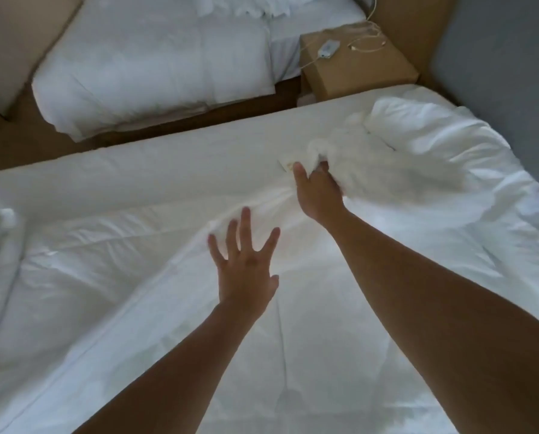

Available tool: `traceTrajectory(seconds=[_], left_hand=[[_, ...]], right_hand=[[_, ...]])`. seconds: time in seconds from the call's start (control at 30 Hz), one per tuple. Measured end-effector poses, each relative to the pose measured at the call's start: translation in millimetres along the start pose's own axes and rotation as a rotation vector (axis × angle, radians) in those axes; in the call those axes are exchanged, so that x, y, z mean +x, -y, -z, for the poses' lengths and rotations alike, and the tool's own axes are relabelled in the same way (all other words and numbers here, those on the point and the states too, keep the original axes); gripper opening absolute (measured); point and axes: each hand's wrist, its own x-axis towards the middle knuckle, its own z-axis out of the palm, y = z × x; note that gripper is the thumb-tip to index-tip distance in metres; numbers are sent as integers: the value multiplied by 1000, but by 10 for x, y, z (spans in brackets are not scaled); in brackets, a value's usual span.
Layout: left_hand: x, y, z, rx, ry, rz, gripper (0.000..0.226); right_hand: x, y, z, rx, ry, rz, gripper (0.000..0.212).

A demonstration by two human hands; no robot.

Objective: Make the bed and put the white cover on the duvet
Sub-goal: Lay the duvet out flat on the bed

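Two hands reach over the bed [136, 164]. Nearest, the left hand [246, 270] is spread wide with straight fingers, holding nothing, over the white cover [293, 355] that lies flat across it. Beyond, the right hand [316, 192] clutches a bunch of the duvet [387, 161] — heaped toward the far corner. A one-handed pull could drag the unpinned cover askew — or the bunch could slip free.

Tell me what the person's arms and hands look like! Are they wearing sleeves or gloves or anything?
No sleeves or gloves show. Both arms are bare right to the picture's edge. The left hand and the right hand are bare too. I can't see any watch, bracelet or ring, but the picture is a little blurry and some right fingers are hidden.
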Motion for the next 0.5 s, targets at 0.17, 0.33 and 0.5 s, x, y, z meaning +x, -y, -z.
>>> traceTrajectory(seconds=[0.17,0.33,0.5], left_hand=[[649,380,-411,120,145,36,133],[1254,427,-1233,43,505,-123,147],[1660,671,-1811,-28,463,-175,127]], right_hand=[[519,-75,-330,-278,250,236,75],[706,-487,-639,-590,373,171,122],[782,-952,-949,-1017,349,285,110]])
